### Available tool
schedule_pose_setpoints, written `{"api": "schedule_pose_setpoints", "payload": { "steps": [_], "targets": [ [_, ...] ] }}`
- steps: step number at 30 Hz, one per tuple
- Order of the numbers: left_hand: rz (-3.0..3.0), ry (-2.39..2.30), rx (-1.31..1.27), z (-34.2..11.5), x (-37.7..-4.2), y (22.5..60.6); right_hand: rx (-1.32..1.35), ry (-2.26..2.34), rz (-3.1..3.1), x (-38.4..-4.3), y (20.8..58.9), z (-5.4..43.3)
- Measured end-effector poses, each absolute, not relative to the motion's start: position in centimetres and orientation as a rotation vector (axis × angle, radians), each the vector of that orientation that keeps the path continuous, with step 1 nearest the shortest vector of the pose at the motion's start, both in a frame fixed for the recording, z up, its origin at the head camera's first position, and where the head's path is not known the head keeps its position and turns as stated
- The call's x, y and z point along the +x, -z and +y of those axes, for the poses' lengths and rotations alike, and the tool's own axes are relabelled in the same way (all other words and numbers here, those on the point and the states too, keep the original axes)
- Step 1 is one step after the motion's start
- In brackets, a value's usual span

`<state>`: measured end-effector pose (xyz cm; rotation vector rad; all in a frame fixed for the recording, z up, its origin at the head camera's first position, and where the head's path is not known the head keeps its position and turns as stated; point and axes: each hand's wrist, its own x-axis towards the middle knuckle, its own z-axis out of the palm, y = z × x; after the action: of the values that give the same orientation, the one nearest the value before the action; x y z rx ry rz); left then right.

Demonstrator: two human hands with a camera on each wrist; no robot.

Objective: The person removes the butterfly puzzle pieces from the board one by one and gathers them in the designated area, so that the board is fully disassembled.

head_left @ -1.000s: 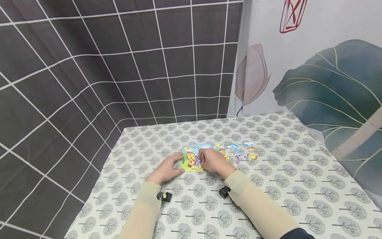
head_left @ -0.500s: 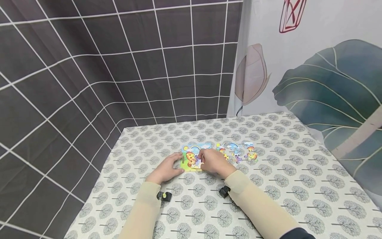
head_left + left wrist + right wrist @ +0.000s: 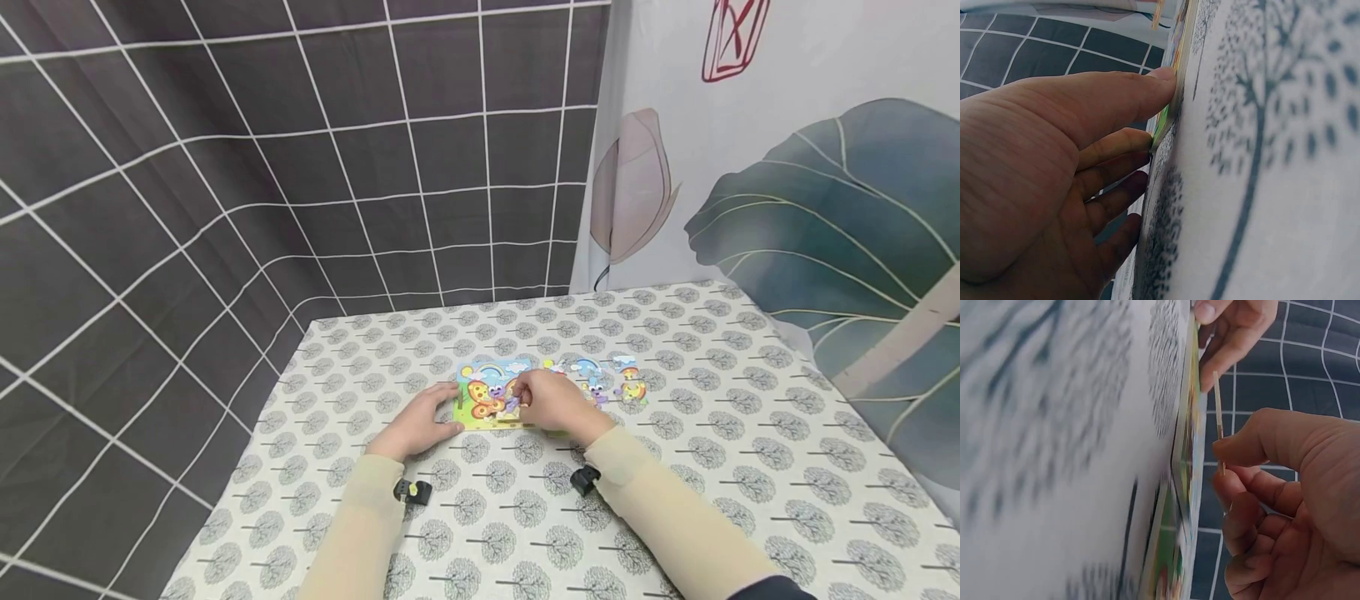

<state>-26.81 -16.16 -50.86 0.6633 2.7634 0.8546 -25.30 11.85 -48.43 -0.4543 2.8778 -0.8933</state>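
Observation:
A colourful cartoon jigsaw puzzle board, showing butterfly-like figures and a rainbow, lies flat on the table. My left hand rests at its left edge with fingers fairly straight; in the left wrist view the thumb touches the board's edge. Over the board's right part, my right hand pinches a thin puzzle piece between thumb and forefinger. The right wrist view shows this piece edge-on, raised off the board, so its picture is hidden. The right hand covers part of the board in the head view.
Several loose puzzle pieces lie right of the board, partly behind the right hand. A tree-patterned cloth covers the table. A dark gridded curtain hangs behind and left, a white printed one at right.
My right hand has shifted slightly right and lifted the puzzle piece, so more of the board's picture shows. The left hand has stayed in place.

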Motion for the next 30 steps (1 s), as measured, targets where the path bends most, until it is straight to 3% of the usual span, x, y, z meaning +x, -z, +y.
{"api": "schedule_pose_setpoints", "payload": {
  "steps": [30],
  "targets": [
    [2.746, -0.88, 0.644, -16.1, -26.6, 50.5, -0.419, 0.951, 2.872, -23.0, 47.8, 21.4]
  ]
}}
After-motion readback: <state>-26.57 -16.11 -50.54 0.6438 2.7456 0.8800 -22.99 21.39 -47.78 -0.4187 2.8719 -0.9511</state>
